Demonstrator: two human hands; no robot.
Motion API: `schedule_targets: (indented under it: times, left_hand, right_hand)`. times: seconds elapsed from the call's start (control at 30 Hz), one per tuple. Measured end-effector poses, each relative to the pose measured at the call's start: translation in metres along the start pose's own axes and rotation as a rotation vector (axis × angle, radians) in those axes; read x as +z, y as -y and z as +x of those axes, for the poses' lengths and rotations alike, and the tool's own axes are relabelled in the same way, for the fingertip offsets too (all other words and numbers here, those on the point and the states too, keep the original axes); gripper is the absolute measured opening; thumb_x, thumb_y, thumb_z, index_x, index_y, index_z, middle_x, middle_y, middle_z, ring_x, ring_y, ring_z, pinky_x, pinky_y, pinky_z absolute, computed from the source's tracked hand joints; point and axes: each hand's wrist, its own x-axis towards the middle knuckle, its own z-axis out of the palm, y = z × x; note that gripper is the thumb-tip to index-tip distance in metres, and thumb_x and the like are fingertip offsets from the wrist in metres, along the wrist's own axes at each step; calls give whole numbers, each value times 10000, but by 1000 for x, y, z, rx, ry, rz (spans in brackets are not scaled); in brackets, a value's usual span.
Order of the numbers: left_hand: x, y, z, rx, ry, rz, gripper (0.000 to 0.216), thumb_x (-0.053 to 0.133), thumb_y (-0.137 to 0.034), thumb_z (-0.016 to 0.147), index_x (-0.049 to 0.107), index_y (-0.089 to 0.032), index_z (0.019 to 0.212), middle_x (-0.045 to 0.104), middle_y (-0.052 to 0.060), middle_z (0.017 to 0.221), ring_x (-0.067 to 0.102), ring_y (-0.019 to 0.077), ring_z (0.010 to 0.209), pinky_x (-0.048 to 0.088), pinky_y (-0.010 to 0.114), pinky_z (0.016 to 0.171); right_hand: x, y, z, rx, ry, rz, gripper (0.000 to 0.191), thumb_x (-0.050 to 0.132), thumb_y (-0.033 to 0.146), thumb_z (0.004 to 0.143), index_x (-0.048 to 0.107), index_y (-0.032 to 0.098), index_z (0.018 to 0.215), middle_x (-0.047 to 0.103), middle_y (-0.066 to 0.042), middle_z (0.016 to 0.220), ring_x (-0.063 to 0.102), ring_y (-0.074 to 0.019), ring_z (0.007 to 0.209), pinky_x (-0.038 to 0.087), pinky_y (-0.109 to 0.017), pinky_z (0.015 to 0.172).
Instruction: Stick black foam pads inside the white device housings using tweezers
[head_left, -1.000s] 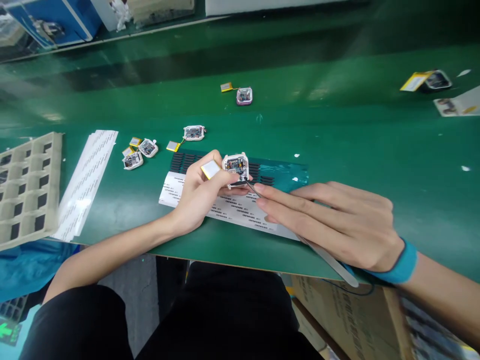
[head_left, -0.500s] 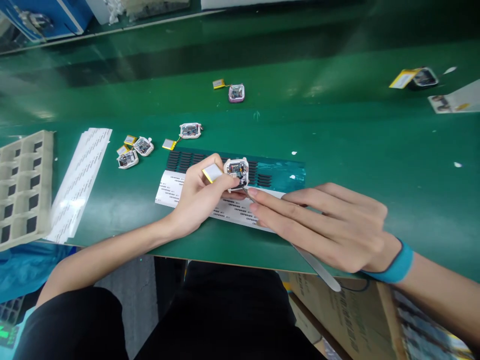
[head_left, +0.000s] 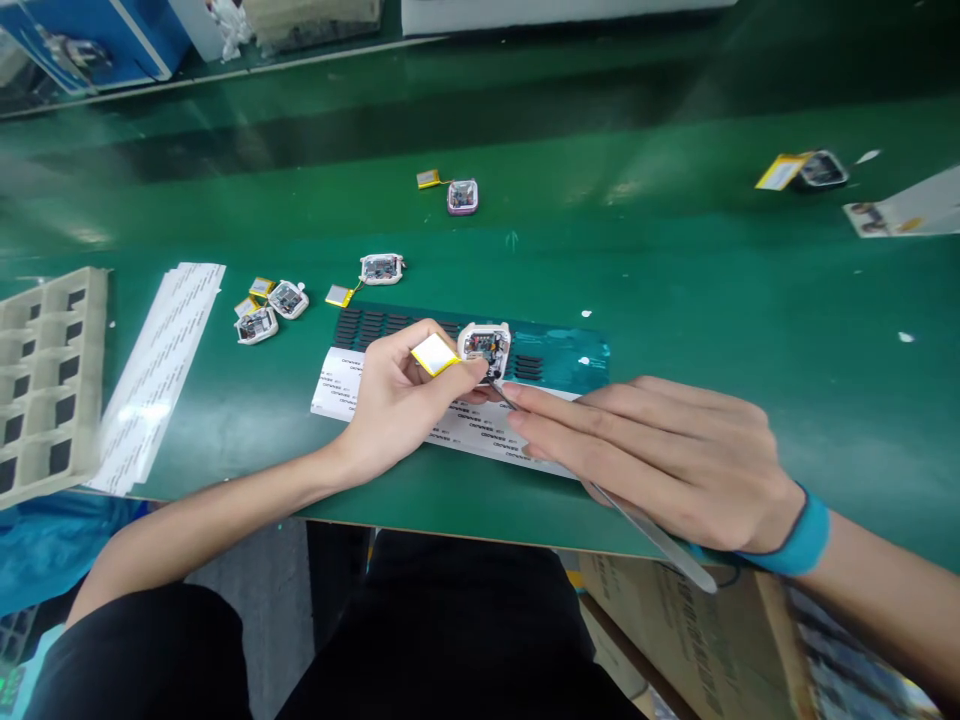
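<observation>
My left hand (head_left: 390, 400) is closed around a small white watch-like casing (head_left: 485, 346) with its circuit board showing, and a yellow-edged battery (head_left: 435, 354) rests on its fingers. My right hand (head_left: 660, 450), with a blue wristband, pinches long metal tweezers (head_left: 645, 530). The tweezer tips touch the casing's lower edge. Both hands work over a white printed label sheet (head_left: 337, 375) and a teal sheet of black pads (head_left: 570, 355) on the green table.
Three more open casings with batteries (head_left: 271, 303) (head_left: 381, 268) lie left of the hands, and a pink one (head_left: 462, 196) lies farther back. White label strips (head_left: 161, 360) and a beige compartment tray (head_left: 45, 385) sit at left. A dark casing (head_left: 821, 170) lies far right.
The casing in my left hand has shifted slightly to the right, and the battery has tilted up. My right hand keeps the tweezers against the casing.
</observation>
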Motion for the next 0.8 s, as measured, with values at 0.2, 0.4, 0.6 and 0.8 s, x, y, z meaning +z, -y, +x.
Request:
schedule_targets:
  times: [0.2, 0.4, 0.6, 0.8]
  left_hand:
    - [2, -5, -1, -62, 19, -11, 488, 997, -445, 695, 584, -190, 750, 719, -15, 691, 732, 159, 574, 673, 279, 620]
    - [0, -5, 0, -34, 41, -1, 510, 985, -493, 714, 570, -201, 763, 720, -16, 679, 784, 206, 645, 692, 302, 643]
    - [-6, -5, 8, -32, 25, -22, 483, 984, -435, 721, 576, -192, 810, 769, 23, 776, 824, 216, 800, 689, 287, 753]
    - [-48, -18, 67, 259, -94, 212, 432, 941, -413, 760, 604, -203, 930, 758, 2, 791, 724, 152, 636, 582, 289, 631]
  right_hand:
    - [3, -2, -2, 85, -50, 56, 316, 709, 11, 1036, 662, 83, 1339, 740, -171, 1294, 774, -212, 834, 581, -362, 677]
    - [6, -3, -2, 89, -93, 46, 321, 698, 20, 1047, 667, 130, 1347, 741, -136, 1298, 767, -198, 821, 577, -339, 653]
    - [7, -8, -4, 81, -122, 28, 378, 697, 40, 1052, 630, 146, 1409, 745, -130, 1294, 771, -209, 827, 610, -360, 674]
    - [11, -18, -7, 8, -183, 0, 238, 683, 41, 1052, 669, 108, 1281, 771, -135, 1240, 768, -204, 799, 618, -354, 666]
